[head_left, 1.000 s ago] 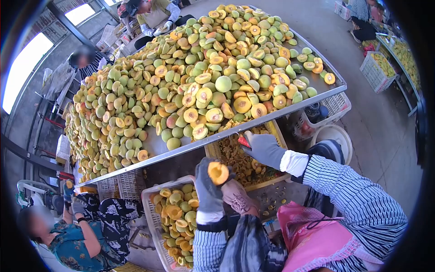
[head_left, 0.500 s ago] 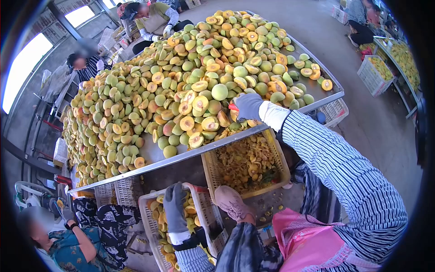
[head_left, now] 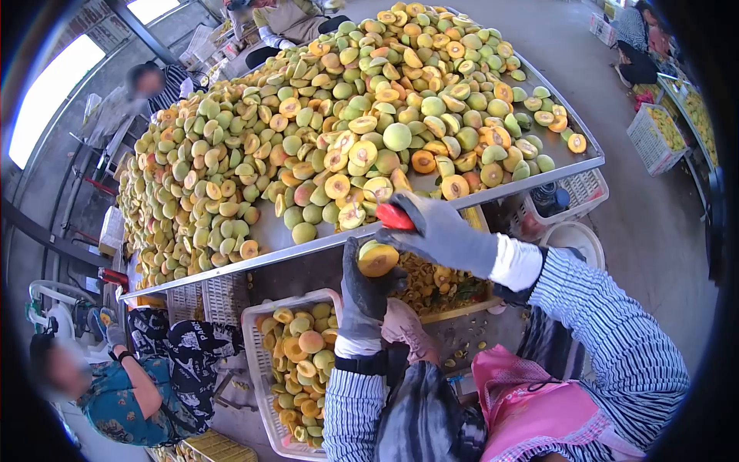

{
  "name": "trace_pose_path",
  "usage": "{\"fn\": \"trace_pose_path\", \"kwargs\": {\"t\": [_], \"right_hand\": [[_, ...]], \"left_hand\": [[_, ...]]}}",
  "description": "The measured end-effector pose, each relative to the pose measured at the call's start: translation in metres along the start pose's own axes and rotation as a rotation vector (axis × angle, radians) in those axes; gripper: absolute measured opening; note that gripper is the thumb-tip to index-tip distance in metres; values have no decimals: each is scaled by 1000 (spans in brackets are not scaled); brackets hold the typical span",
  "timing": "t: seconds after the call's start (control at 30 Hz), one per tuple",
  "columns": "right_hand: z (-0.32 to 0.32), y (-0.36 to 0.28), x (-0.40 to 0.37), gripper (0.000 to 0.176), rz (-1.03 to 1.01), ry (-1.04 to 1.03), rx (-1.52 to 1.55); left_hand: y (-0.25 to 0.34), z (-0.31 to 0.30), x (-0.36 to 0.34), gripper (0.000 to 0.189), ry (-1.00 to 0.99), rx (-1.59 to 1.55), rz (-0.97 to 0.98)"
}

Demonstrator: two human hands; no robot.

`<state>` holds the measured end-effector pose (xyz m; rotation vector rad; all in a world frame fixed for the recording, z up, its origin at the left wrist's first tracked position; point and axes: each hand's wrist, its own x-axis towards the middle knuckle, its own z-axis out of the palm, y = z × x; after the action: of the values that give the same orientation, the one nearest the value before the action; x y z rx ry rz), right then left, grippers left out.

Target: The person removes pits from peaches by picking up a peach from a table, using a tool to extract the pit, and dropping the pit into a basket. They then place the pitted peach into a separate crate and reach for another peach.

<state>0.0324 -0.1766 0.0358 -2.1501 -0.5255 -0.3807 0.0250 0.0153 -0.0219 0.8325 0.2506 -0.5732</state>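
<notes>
My left hand [head_left: 362,296], in a dark grey glove, is closed around a peach half [head_left: 377,260] with its orange cut face showing, just below the table's front edge. Close beside it, my right hand [head_left: 454,235] in a grey glove grips a red-handled tool [head_left: 395,216]; its working end is hard to make out. Behind both hands rises a large heap of halved peaches [head_left: 308,146], green-yellow outside, on a metal-edged table [head_left: 323,246]. Under my hands stands a yellow crate [head_left: 462,311] holding peach scraps.
A white crate of peach halves [head_left: 254,362] stands at lower left. At right are a white basket [head_left: 573,202] and a pale bucket [head_left: 581,240]. A co-worker in a teal shirt [head_left: 138,404] sits at left; others sit beyond the heap.
My left hand has risen from the white crate to the table edge and now holds a peach half. My right hand has drawn back from the heap with the red-handled tool. The view has shifted.
</notes>
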Motion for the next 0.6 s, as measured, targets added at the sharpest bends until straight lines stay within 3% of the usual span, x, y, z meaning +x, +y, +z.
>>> {"fn": "trace_pose_path", "kwargs": {"t": [0.07,0.1,0.13,0.2,0.23,0.27,0.33,0.47,0.53,0.6], "right_hand": [[3,-23,-31,47,181,-21,-5],[11,-25,-45,47,198,-99,-14],[21,-25,-57,47,216,-174,-21],[40,-21,-68,48,243,-197,-42],[45,-22,-70,49,276,-190,-24],[49,-22,-73,49,311,-184,-7],[51,-25,-76,50,294,-162,-3],[52,-32,-83,52,300,-132,-7],[53,-33,-85,53,279,-104,7],[52,-34,-84,51,316,-88,46]], "left_hand": [[-16,3,-7,62,42,98,472],[-17,-11,-9,68,32,888,854],[-18,-12,-12,68,34,890,851],[-13,-8,-17,57,-21,245,440],[-15,-1,-22,44,69,130,473],[-16,4,-26,44,65,133,469],[-17,11,-30,41,83,364,678],[-14,8,-33,37,84,545,670],[-19,10,-34,35,134,649,818],[-18,22,-39,33,156,565,779]]}}
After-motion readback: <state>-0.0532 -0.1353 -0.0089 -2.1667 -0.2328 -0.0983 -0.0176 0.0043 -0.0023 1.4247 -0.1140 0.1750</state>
